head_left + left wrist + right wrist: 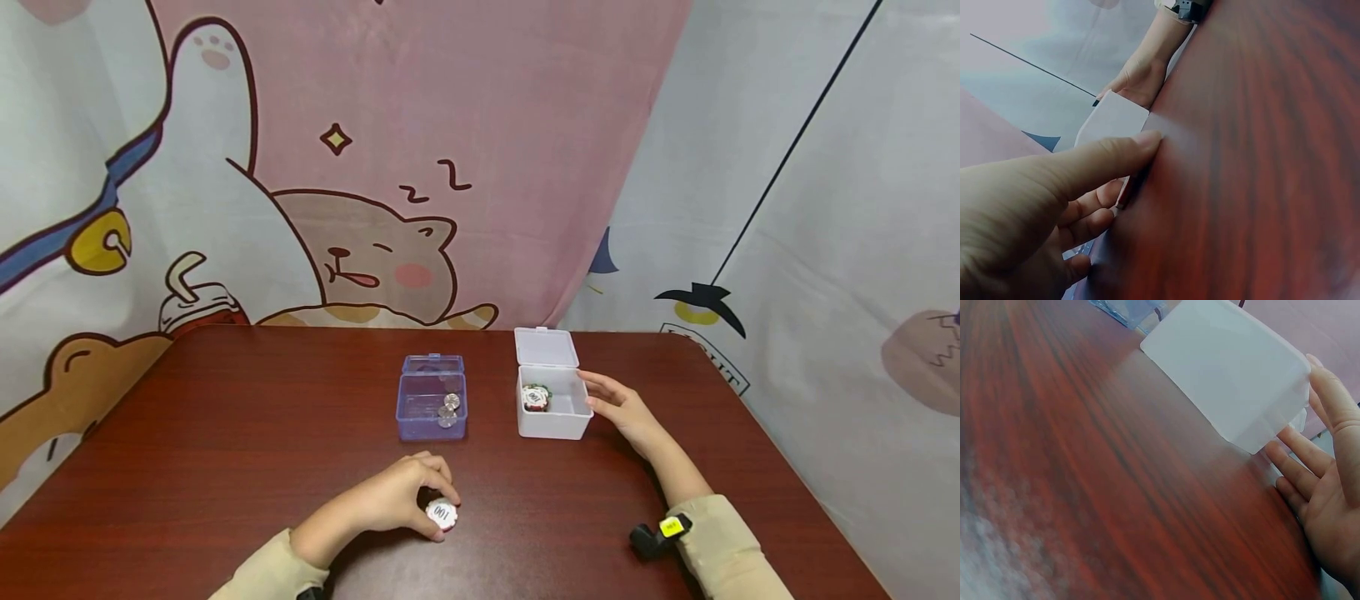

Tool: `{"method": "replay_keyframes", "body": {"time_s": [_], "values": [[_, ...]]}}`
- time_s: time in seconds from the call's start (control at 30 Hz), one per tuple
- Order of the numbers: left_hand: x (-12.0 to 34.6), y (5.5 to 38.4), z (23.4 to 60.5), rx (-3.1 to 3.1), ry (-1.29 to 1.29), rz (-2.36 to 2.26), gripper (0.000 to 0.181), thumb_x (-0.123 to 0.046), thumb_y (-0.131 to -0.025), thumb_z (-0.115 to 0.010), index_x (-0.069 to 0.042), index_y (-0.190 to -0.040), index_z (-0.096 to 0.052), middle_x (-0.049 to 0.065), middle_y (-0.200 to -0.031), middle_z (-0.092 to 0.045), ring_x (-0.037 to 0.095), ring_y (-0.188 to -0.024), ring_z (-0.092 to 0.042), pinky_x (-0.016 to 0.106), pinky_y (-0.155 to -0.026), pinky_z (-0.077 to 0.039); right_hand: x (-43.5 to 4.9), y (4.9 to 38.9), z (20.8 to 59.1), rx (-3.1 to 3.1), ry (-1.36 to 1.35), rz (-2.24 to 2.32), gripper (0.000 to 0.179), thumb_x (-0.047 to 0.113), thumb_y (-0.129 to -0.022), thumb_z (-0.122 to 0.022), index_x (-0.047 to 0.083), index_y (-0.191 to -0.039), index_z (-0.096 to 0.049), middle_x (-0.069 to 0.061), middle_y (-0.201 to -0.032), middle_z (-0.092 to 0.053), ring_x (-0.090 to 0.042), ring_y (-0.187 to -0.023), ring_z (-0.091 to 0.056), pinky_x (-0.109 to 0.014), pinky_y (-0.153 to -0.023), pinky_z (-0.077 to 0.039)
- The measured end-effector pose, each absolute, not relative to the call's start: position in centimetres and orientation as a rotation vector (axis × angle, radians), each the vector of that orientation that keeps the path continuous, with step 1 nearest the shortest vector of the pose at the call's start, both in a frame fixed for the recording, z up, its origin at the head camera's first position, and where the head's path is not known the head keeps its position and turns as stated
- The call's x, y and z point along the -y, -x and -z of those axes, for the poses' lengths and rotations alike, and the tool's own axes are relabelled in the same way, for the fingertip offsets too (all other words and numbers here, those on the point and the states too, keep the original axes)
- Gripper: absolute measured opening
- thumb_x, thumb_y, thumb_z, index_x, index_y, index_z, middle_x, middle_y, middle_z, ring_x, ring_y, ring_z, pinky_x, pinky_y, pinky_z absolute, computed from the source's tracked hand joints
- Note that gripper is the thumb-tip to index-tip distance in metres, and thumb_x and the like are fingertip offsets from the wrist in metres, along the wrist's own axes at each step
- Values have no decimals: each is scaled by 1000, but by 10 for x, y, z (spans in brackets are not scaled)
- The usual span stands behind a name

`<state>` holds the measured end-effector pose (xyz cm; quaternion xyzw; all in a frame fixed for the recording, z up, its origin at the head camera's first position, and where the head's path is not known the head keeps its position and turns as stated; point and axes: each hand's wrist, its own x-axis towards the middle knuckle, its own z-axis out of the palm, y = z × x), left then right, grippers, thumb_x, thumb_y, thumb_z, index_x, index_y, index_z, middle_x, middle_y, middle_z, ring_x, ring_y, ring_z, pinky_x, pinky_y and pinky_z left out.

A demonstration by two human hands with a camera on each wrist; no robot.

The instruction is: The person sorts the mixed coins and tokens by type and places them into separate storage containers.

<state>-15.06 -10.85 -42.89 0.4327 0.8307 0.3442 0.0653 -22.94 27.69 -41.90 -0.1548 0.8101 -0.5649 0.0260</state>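
Note:
A white poker chip marked 100 is at the table's near side. My left hand pinches it between thumb and fingers; in the left wrist view the hand covers most of it. The lidded white plastic box stands open farther back, with several poker chips at its left inside. Against its right wall rest the fingertips of my right hand, fingers nearly straight. In the right wrist view the thumb of the right hand lies along the edge of the box.
Left of the white box stands a blue translucent box, lid raised, with several silver coins inside. Both stand on a dark red wooden table. A printed cloth hangs behind the table's back edge.

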Motion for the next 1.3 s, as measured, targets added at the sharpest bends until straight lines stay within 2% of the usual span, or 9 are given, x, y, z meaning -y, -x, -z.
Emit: {"method": "replay_keyframes", "body": {"time_s": [0.3,0.57,0.87,1.3], "values": [[105,151,433,-2527,-1314,-1129,35,-23,-66,-88,-17,-98,-75,-15,-94,-60,4,-93,-49,24,-82,-41,-286,242,440,-2493,467,1777,48,12,-95,-60,3,-141,-46,-19,-141,-46,-33,-127,-41,-18,-90,-39],[95,151,430,-2549,-1281,-1226,36,-21,-64,-88,-13,-97,-76,-15,-91,-60,5,-92,-49,23,-81,-42,-288,245,443,-2495,520,1802,47,11,-95,-59,2,-139,-47,-21,-138,-47,-23,-122,-47,-19,-91,-40],[76,153,427,-2612,-1248,-1307,37,-20,-63,-88,-11,-98,-76,-15,-90,-59,5,-87,-47,21,-76,-40,-288,243,443,-2496,494,1782,48,14,-95,-59,3,-141,-46,-20,-140,-46,-35,-127,-41,-17,-91,-39],[43,161,410,-2683,-1154,-1346,37,-18,-63,-88,-11,-98,-76,-13,-91,-58,7,-90,-49,28,-82,-39,-288,244,442,-2489,512,1791,47,12,-95,-59,3,-140,-46,-20,-140,-46,-32,-126,-42,-18,-91,-39]]}}
